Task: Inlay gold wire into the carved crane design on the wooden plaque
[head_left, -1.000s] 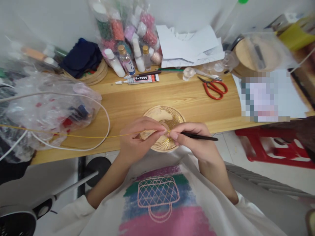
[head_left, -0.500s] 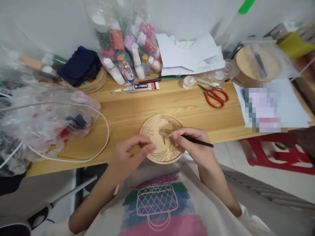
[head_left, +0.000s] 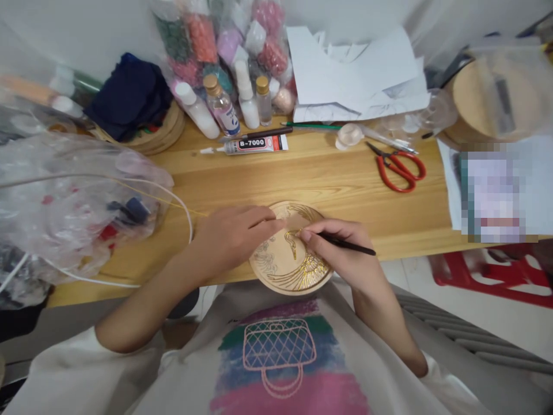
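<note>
Gold lines are curving over a pale, round disc [head_left: 280, 253], which is lying at the front edge of the table [head_left: 242, 181] and jutting a little past it, near the person's shirt [head_left: 276, 346]. The lines are forming a bird's head and neck at the middle and fanning out like feathers lower right; thin grey drawing is showing at the left.

The right hand [head_left: 341, 266] is clamping a black pen-like tool [head_left: 358, 247] between thumb and fingers, its rear end pointing right; the front end is too small to make out. The left hand [head_left: 235, 237] is lying palm down across the disc's left side, fingers stretching toward the tool. Its underside is hidden, so whether it is pinching anything, I cannot tell. A yellow thread [head_left: 197, 213] is running to it from the left, over a plastic bag [head_left: 82, 202].

Behind the disc, a B-7000 tube [head_left: 256, 144] is lying before some bottles [head_left: 224, 112], while red-handled scissors [head_left: 401, 172] are resting farther right.
</note>
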The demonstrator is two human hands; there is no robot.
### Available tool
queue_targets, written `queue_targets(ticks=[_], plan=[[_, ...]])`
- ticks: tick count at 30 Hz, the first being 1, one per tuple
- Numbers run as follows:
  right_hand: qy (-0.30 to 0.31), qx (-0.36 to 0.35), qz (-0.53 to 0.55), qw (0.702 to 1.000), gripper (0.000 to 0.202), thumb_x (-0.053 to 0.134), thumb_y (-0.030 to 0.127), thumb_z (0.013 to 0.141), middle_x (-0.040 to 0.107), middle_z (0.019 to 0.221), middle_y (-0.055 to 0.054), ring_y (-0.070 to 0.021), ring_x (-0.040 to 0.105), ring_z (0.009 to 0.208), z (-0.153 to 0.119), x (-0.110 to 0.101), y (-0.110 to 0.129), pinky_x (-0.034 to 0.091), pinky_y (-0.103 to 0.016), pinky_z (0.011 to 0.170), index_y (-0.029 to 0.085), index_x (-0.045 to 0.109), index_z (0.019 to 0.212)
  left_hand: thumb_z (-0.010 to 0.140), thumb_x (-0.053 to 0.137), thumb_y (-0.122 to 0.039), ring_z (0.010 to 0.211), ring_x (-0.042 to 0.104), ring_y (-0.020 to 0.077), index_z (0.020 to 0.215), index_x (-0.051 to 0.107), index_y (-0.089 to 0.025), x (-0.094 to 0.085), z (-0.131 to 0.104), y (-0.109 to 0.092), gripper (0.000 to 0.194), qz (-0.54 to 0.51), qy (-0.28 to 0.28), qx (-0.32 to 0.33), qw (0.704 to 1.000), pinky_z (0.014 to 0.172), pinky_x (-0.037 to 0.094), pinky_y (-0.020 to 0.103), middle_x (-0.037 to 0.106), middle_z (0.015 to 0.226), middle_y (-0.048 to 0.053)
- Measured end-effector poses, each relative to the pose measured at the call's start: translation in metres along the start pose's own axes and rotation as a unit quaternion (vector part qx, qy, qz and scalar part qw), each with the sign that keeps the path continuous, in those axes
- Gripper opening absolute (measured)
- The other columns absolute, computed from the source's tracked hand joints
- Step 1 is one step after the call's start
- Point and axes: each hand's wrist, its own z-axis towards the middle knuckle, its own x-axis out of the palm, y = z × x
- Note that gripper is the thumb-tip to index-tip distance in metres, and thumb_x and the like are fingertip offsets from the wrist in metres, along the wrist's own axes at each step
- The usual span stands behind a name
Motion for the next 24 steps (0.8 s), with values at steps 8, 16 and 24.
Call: queue_targets(ticks=[8,16,24], plan=[[-0.072,-0.041,-0.107,0.991,0.011,0.068,0.028,0.084,0.067,0.064,0.004,-0.0066,0.055,0.055,0.002,-0.009,-0.007,0.043,-0.018,0.050,0.020,0.074,0.079,0.101,0.034,-0.031,0.075,0.063,0.0164,0.100,0.068,-0.024,0.014,0.006,0.025,0.036,-0.090,0.074,-0.096,0.988,0.059,0.042,0.026,0.071,0.095,0.001],[-0.132,-0.095,-0.141,0.977,0.004,0.070,0.025,0.084,0.070,0.070,0.004,-0.0085,0.061,0.060,0.005,-0.010,-0.007,0.047,-0.021,0.054,0.024,0.073,0.081,0.094,0.042,-0.045,0.072,0.064,0.0186,0.093,0.066,-0.025,0.019,0.018,0.027,0.031,-0.182,0.154,-0.279,0.930,0.056,0.037,0.027,0.071,0.083,0.000],[-0.063,-0.240,-0.271,0.930,0.014,0.062,0.014,0.085,0.067,0.075,0.000,-0.0122,0.060,0.064,0.008,-0.016,-0.013,0.048,-0.027,0.059,0.021,0.070,0.095,0.098,0.048,-0.040,0.074,0.063,0.0164,0.089,0.060,-0.022,0.022,0.013,0.022,0.023,-0.144,0.121,-0.240,0.952,0.061,0.037,0.027,0.067,0.082,-0.003]])
